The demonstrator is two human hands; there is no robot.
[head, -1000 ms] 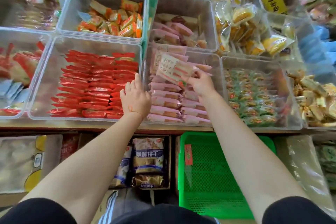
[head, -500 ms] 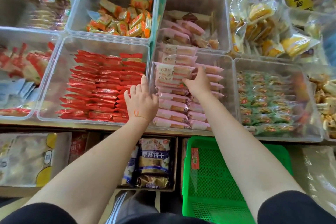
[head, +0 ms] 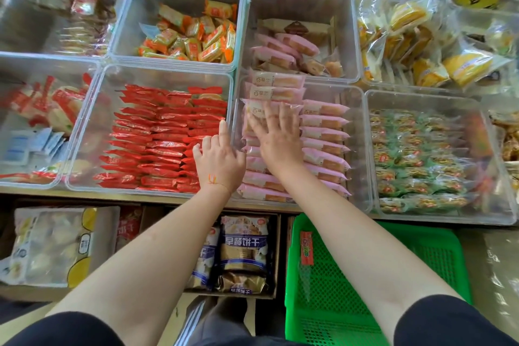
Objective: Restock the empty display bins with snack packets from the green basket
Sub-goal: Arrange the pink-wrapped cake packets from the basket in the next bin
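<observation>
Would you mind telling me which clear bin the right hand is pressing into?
The pink-packet bin, front row; the right hand lies flat on its packets, unlike the red bin beside it.

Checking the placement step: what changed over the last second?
The right hand has laid down the pink packets it held a second ago and now presses flat on the left stack of pink packets in the front bin. The left hand stays on the divider beside the red packets, forefinger now straight. The green basket stays put, almost empty.
</observation>
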